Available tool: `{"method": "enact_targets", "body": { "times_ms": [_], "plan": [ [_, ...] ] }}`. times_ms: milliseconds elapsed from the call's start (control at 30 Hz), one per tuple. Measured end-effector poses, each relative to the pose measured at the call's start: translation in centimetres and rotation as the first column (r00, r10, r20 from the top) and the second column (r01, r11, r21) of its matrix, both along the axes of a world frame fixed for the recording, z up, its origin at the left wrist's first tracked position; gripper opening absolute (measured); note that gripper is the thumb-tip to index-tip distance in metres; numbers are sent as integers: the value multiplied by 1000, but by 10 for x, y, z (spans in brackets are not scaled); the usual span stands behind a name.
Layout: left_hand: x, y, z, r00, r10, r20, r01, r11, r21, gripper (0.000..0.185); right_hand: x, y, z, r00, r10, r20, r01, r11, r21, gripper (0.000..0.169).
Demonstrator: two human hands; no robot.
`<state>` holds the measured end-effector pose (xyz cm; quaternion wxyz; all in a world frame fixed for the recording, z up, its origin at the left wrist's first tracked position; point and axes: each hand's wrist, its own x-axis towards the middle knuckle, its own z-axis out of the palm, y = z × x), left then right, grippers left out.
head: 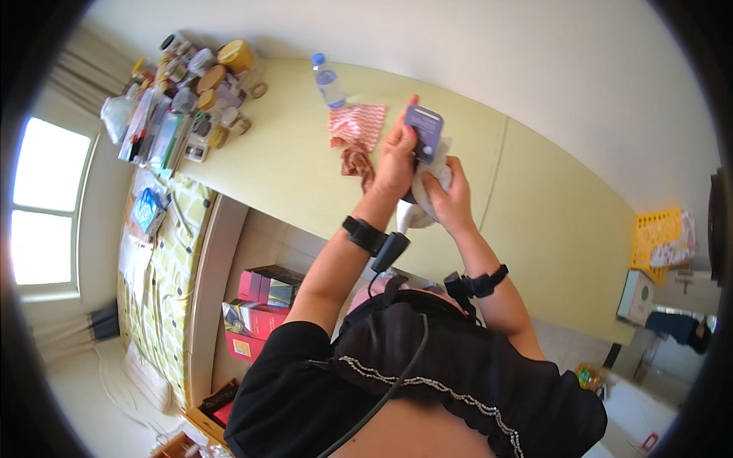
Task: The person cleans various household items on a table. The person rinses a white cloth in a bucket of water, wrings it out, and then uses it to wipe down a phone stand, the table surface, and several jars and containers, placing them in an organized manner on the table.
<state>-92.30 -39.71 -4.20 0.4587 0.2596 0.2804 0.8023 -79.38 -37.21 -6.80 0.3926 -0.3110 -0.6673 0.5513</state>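
My left hand (396, 157) grips a purple card (426, 129) with a slot at its top edge, thumb lying over its face. The card bears pale writing. White fabric (438, 172) is bunched just below the card, and my right hand (449, 197) pinches it between thumb and fingers. More white material hangs under both hands; its shape is partly hidden. Beyond my left hand, a red-and-white striped cloth or bag (358, 123) lies on the pale green tabletop (550, 212). A crumpled brown cloth (357, 163) touches its near edge.
A water bottle (328, 81) lies or stands behind the striped piece. Jars and packages (212, 86) crowd the left end. At the right end are a yellow basket (647, 235) and a white box (635, 297). Red boxes (257, 318) sit below the table. A person (676, 326) appears far right.
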Motion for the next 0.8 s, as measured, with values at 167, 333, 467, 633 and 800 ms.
{"method": "enact_targets", "body": {
  "times_ms": [167, 333, 467, 633, 800],
  "plan": [
    [0, 3, 2, 977, 206, -53, -209, 977, -50, 40, 13, -12, 7, 998, -64, 26, 67, 990, -120, 30],
    [-22, 3, 10, 962, 267, -59, -269, 963, -26, 35, 31, -5, 13, 990, -35, -134, -34, 878, -477, 44],
    [5, 4, 15, 983, 134, 124, -138, 990, 28, 43, -4, -3, 1, 962, -56, -268, -94, 852, -516, 71],
    [2, -7, 23, 994, -35, -101, 31, 999, -37, 41, -10, 16, -1, 967, -162, -198, 74, 918, -390, 30],
    [-25, -13, 30, 883, -295, -366, 218, 947, -238, 45, 1, 29, 11, 941, -324, 98, 329, 944, -37, 26]
  ]
}}
